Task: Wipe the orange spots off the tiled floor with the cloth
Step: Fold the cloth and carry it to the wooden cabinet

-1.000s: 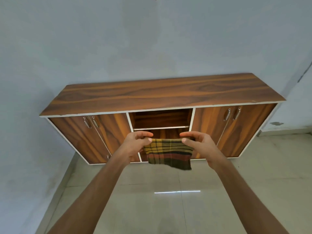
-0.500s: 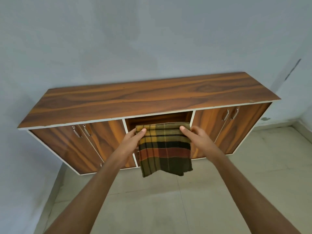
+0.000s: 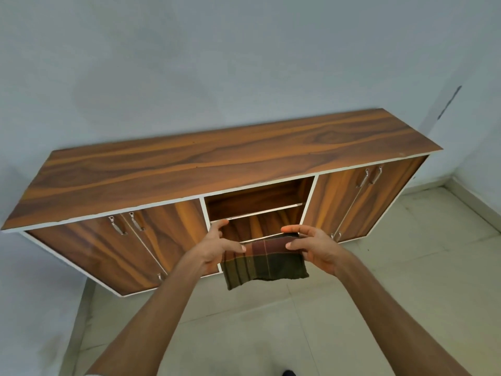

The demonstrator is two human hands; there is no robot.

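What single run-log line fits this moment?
left hand: holding cloth | right hand: holding cloth | cloth: hanging before cabinet | wiping: not begun

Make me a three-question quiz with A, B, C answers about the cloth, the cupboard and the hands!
1. Where is the cloth?
A. on the cupboard top
B. held in the air before the cupboard
C. flat on the floor

2. How many door handles show up high on the cupboard?
A. two
B. four
C. six

3. What is the right hand doing?
A. pinching the cloth
B. pulling a handle
C. resting on the floor

Answers: 1 B, it hangs between both hands. 2 B, two pairs show. 3 A, thumb and fingers clamp its top edge.
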